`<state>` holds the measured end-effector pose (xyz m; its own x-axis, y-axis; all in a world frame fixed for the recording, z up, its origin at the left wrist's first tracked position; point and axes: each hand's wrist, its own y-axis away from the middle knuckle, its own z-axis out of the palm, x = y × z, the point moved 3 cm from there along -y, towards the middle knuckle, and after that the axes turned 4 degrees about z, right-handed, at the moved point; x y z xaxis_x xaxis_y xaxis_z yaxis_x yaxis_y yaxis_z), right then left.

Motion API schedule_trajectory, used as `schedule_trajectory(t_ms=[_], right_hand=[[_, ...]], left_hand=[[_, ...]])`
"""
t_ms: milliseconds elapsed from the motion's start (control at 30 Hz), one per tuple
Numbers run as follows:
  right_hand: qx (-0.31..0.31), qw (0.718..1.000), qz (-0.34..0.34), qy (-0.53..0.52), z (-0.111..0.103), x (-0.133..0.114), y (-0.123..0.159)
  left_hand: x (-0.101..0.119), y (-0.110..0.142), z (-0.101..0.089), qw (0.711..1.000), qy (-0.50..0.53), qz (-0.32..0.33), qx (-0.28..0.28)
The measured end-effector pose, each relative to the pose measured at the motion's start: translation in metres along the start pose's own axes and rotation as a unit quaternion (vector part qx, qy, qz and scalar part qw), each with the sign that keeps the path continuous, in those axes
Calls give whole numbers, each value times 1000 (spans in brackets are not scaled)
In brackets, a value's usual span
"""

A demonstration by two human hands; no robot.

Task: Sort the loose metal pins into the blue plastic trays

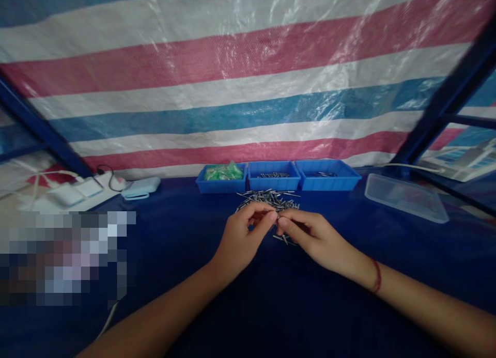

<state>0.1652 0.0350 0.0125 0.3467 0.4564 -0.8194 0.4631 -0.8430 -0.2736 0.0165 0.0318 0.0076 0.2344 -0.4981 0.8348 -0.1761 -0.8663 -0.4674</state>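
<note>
My left hand (242, 234) and my right hand (315, 236) meet at the fingertips in front of a pile of thin metal pins (267, 197). Thumb and fingers of each hand are pinched together around a small metal piece (278, 217). Fingers cover most of that piece, so its exact shape is hard to make out. The pins in the pile are silvery and dark, rather like blind rivets. Several loose ones (284, 239) lie just below my right fingertips.
Behind the pile stand three blue bins: the left bin (220, 186) with green plastic bags (222, 172), the middle bin (273, 184) and right bin (331, 184) with pins. A clear plastic lid (405, 197) lies right. Left are a power strip (83, 190) and a light-blue case (140, 188).
</note>
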Motion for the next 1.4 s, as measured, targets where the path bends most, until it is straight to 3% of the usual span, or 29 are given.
schedule_trajectory(t_ms=[433,767,867,967,1033,1100,1167,1200,1300,1400], right_hand=[[26,1000,1,-16,4,6,-2],[195,980,-8,-41,-9,9,1],[188,981,-40,5,-11,1,4],[132,985,-75,80,-14,-7,3],[152,978,-83,114,-25,-4,-1],[258,955,-61,136,-47,9,-7],[387,908,-9,162,-74,29,-12],[411,890,19,196,-86,40,-15],[368,875,37,311,-105,63,-25],[350,874,13,338,-103,65,-27]], left_hand=[[2,1,0,999,-45,14,-8],[0,-2,-3,996,-88,24,-3],[0,-2,-1,994,-99,23,-29],[1,-1,0,991,-128,44,-22],[3,0,-1,984,-159,81,14],[5,1,-1,974,-190,121,25],[4,1,1,964,-222,143,-12],[3,1,2,959,-239,146,-37],[-3,2,6,943,-289,133,-98],[-10,3,8,924,-335,121,-139]])
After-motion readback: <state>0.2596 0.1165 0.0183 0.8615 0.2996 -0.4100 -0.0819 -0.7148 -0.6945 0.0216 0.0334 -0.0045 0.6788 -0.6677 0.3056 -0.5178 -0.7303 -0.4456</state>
